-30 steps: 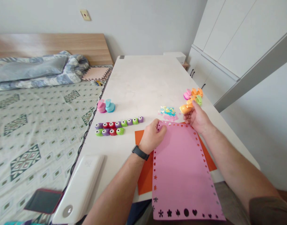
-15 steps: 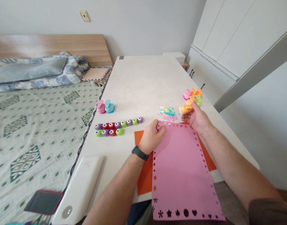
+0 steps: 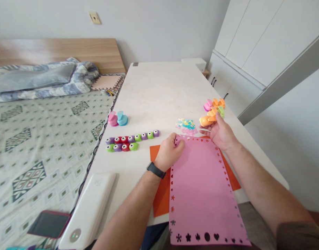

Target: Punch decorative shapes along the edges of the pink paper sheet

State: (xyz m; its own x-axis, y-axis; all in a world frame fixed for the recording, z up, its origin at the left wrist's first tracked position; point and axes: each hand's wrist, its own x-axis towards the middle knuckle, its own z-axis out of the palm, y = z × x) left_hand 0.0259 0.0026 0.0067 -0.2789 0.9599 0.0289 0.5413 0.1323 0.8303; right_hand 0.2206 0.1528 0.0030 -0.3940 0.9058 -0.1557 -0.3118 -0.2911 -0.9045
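Note:
A pink sheet (image 3: 201, 194) with punched shapes along its edges, among them stars, hearts and snowflakes, lies in front of me and overhangs the near table edge. My left hand (image 3: 171, 149), with a dark band on the wrist, grips its upper left corner. My right hand (image 3: 220, 133) holds an orange paper punch (image 3: 205, 121) by its lever end, just beyond the sheet's upper right corner; its lower fingers stretch out beneath. Orange paper (image 3: 159, 199) shows under the pink sheet. Blue, yellow and pink paper cut-outs (image 3: 186, 125) lie in a pile between both hands.
Several more punches (image 3: 215, 104) stand beyond my right hand. To the left, small punches (image 3: 130, 139) form two rows, with a pink punch (image 3: 112, 119) and a blue punch (image 3: 122, 118) behind. A white device (image 3: 90, 208) lies near the table's left edge, beside the bed (image 3: 57, 139).
My right hand has shifted very slightly with the orange punch, and its lower fingers have straightened a little. My left hand and the pink sheet stay in place.

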